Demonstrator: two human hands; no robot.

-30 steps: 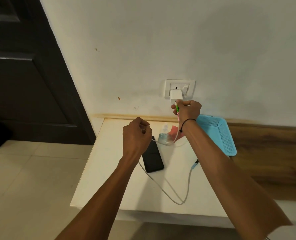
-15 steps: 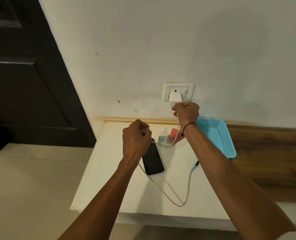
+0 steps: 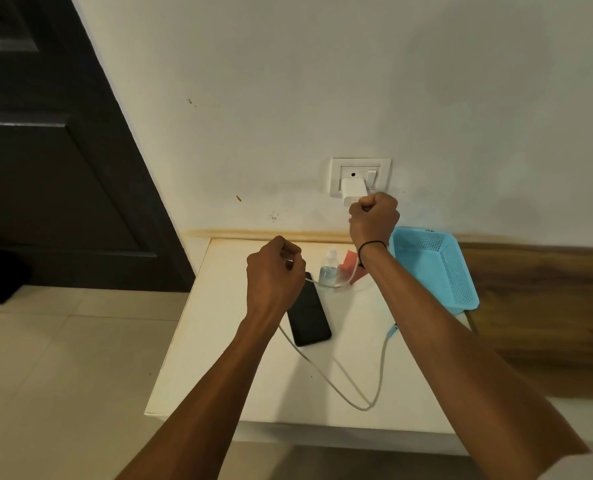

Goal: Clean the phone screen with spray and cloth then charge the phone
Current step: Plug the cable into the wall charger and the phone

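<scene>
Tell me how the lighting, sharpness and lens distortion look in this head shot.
Head view: soft, even, warm indoor light, no harsh glare; the phone screen stays plain dark. Wide-angle distortion slants the door and stretches both forearms at the frame's bottom. Both hands, the cable and the blue basket look reasonably sharp, without obvious motion blur.

A perforated light-blue plastic basket (image 3: 437, 268) sits at the back right of the cream worktop (image 3: 218, 358), against the white wall (image 3: 322, 81). A dark wooden door (image 3: 45, 168) stands left, above pale floor tiles (image 3: 63, 375).
</scene>
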